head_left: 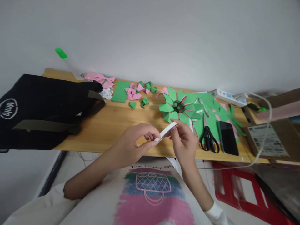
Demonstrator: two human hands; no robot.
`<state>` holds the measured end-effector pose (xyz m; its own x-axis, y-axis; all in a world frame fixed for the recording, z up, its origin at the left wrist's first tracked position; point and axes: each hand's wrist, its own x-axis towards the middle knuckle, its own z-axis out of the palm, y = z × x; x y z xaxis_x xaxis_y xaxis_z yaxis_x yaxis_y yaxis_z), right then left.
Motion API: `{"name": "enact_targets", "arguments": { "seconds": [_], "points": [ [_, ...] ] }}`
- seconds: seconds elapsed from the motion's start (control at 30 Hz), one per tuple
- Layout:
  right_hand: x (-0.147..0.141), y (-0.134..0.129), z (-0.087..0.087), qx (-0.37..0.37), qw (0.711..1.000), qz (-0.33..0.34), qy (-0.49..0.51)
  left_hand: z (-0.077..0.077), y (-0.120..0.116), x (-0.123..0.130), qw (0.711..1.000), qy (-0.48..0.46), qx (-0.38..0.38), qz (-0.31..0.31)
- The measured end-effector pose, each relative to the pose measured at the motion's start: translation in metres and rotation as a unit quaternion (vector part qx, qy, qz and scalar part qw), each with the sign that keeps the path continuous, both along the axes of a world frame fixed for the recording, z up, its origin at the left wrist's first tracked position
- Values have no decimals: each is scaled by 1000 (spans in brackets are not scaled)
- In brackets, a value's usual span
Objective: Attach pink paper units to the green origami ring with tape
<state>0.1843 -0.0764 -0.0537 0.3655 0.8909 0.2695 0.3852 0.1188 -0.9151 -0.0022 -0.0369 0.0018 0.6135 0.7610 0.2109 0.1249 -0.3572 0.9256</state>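
Strip of paper [166,130] pinched at 2 ends by left hand [127,143] and right hand [187,141]; apparently being shaped, calling next for light, even pressure.

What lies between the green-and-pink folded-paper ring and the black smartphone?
Metal scissors with black handles and green paper lie there, as the head view shows.

Black scissors handles [209,142] — green-and-pink folded ring [174,107] — white strip [166,131] — red stool [248,190], plain grey wall [150,40].
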Motion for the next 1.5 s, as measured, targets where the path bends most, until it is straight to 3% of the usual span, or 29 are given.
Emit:
{"name": "enact_targets", "arguments": {
  "seconds": [0.17, 0.4, 0.63, 0.87, 1.1, 1.4, 1.5],
  "points": [
    [1, -1, -1, -7, 1000, -3, -4, -1, 3, 3, 1000, 24, -14, -2],
    [3, -6, -2, -21, 999, -29, -29, -6, 6, 3, 993, 88, 79, -5],
    [5, -14, -8, -58, 997, -14, -44, -15, 8, -2, 989, 121, 85, -10],
    [10, -21, -6, -63, 995, 8, -80, -22, 12, -3, 991, 128, 26, -17],
    [15, -22, -2, -60, 994, 2, -95, -17, 15, 3, 993, 113, -10, -12],
    [18, -24, -12, -118, 992, 18, -45, -17, 15, 4, 992, 91, -91, -2],
    [37, -25, -14, -166, 985, 31, -45, -19, 16, 2, 990, 49, -135, -1]
  ]
}}
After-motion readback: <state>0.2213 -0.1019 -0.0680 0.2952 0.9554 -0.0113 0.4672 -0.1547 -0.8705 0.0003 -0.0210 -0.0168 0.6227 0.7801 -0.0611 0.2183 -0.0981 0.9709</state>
